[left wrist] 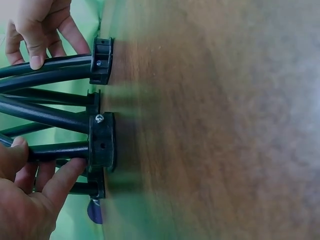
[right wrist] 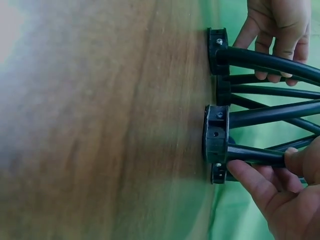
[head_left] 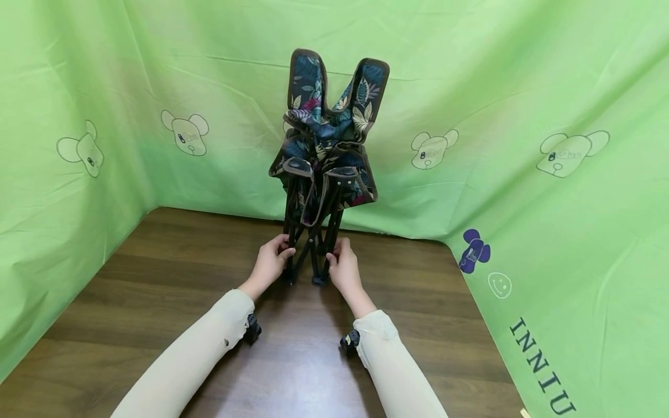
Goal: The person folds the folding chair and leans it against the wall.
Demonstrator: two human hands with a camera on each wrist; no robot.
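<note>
Standing upright on the wooden desk [head_left: 157,302], the folded floral camp chair [head_left: 326,145] has the left hand [head_left: 272,261] and right hand [head_left: 342,267] gripping its lower legs, apparently just above the feet.

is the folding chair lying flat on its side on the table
No, the folding chair stands upright on its feet on the table, with the left hand and right hand gripping its legs.

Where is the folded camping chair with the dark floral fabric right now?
In the head view the folded floral camping chair stands upright mid-table on the brown wooden table, before the green cloth backdrop, with the left hand and right hand gripping its black legs.
</note>
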